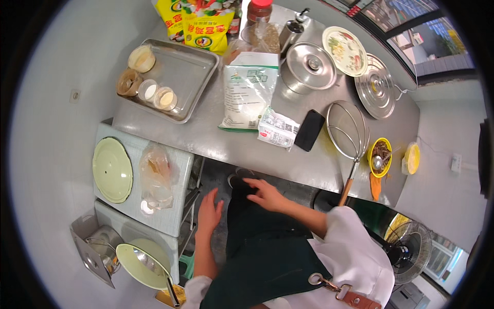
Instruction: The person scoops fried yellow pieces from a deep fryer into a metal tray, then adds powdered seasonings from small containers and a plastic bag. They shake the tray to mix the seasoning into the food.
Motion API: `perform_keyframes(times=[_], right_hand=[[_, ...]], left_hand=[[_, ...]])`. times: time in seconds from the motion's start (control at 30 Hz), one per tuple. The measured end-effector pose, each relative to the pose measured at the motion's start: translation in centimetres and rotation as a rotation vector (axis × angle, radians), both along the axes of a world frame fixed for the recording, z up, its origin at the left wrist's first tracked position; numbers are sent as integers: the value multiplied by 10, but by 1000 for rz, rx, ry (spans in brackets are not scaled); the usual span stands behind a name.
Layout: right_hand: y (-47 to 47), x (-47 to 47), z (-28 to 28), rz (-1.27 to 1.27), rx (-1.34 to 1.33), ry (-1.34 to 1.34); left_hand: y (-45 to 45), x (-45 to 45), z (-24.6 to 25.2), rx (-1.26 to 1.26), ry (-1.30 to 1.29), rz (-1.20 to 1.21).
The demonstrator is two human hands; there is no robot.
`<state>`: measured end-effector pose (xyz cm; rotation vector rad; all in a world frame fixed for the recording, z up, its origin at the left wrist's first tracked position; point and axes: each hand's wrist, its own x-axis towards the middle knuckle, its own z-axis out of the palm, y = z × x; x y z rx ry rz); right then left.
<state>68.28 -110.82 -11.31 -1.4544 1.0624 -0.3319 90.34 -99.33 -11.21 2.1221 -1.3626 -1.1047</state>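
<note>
My left hand (209, 212) hangs in front of the dark apron, fingers apart and empty, beside the small side table. My right hand (266, 195) hovers over my lap, also empty, below the edge of the steel table (247, 148). On that table lie a large white plastic bag (247, 96), a smaller white printed packet (278, 128) and a black smartphone (310, 130). Right of them rests a wire-mesh strainer (347, 127) with a wooden handle. A steel tray (181, 73) at the left holds several small tubs of powder.
A lidded steel pot (308, 69), yellow seasoning bags (206, 29) and a yellow bowl (380, 141) with a spoon stand on the steel table. A pale green enamel lid (112, 170) and a clear plastic bag (156, 174) lie on the side table. A fan (409, 251) stands lower right.
</note>
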Motion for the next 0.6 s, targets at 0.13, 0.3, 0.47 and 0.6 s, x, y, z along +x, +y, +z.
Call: perform_keyframes(times=[0.13, 0.3, 0.47, 0.6], right_hand=[[-25, -92, 11, -98, -68, 274], [-67, -101, 27, -550, -1, -30], [-146, -61, 56, -421, -165, -89], [-276, -9, 70, -327, -509, -75]], left_hand=[[-90, -9, 9, -220, 78, 64], [-232, 1, 15, -573, 28, 59], [-360, 3, 10, -677, 85, 308], [-425, 6, 9, -596, 170, 369]])
